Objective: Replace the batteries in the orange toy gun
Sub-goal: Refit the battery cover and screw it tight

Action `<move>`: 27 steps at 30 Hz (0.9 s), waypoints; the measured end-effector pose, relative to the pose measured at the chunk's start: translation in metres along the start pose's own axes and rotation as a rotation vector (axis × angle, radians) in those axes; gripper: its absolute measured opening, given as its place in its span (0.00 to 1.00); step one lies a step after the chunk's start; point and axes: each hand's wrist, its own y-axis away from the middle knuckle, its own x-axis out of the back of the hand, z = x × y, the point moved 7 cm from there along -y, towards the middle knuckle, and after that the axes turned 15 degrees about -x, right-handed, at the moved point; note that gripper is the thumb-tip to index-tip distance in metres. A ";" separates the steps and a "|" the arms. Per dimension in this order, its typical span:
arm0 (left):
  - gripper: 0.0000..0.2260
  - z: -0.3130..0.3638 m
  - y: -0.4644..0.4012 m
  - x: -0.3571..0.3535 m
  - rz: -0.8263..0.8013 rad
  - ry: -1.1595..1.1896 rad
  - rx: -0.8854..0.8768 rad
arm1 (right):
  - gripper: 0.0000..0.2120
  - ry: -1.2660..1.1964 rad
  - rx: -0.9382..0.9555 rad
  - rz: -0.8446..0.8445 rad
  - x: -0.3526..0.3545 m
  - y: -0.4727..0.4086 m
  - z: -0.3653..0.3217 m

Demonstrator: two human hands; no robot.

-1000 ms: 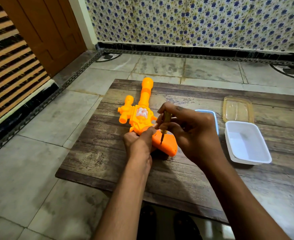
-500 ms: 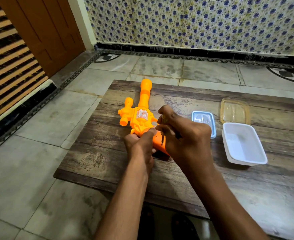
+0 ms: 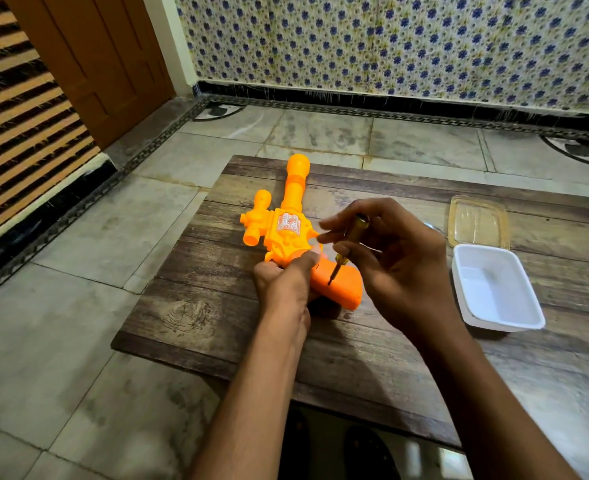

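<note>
On wood table [image 3: 217, 317] (tiled floor [image 3: 61, 289]): left hand [image 3: 286, 285] grips toy gun [image 3: 286, 233], right hand [image 3: 397, 268] pinches screwdriver [image 3: 346, 244].

The toy gun [image 3: 288, 233] lies on the wooden table [image 3: 196, 306], left of centre, barrel pointing away toward the tiled wall [image 3: 390, 46]. To its right a tub [image 3: 495, 289] sits on the table, with a lid [image 3: 476, 221] just behind it. A door [image 3: 88, 60] stands far left.

glossy orange plastic toy gun [image 3: 288, 233]; matt wooden table [image 3: 196, 306].
</note>
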 end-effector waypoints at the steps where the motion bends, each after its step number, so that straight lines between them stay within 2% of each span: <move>1: 0.08 0.001 0.000 -0.001 -0.006 0.004 -0.004 | 0.17 0.021 -0.005 -0.012 0.000 -0.001 0.002; 4: 0.08 0.002 0.000 -0.001 -0.030 0.010 -0.007 | 0.19 0.107 0.059 -0.040 -0.005 -0.003 0.002; 6: 0.08 0.001 0.001 -0.001 -0.035 0.013 0.014 | 0.18 0.074 0.060 -0.078 -0.006 -0.003 0.003; 8: 0.12 0.002 0.001 0.000 -0.019 0.032 0.017 | 0.18 0.028 0.050 -0.109 -0.004 -0.004 0.005; 10: 0.16 0.001 0.001 0.000 -0.017 0.031 0.019 | 0.15 0.016 0.067 -0.124 -0.002 -0.005 0.006; 12: 0.09 -0.001 0.002 -0.001 -0.022 0.031 0.023 | 0.10 0.052 0.098 -0.119 -0.002 -0.005 0.003; 15: 0.06 -0.006 -0.001 0.000 -0.001 0.017 0.060 | 0.08 0.124 0.143 -0.110 -0.008 -0.005 -0.002; 27: 0.10 -0.016 -0.008 0.001 0.004 -0.019 0.059 | 0.19 0.273 0.180 0.172 -0.003 0.005 -0.001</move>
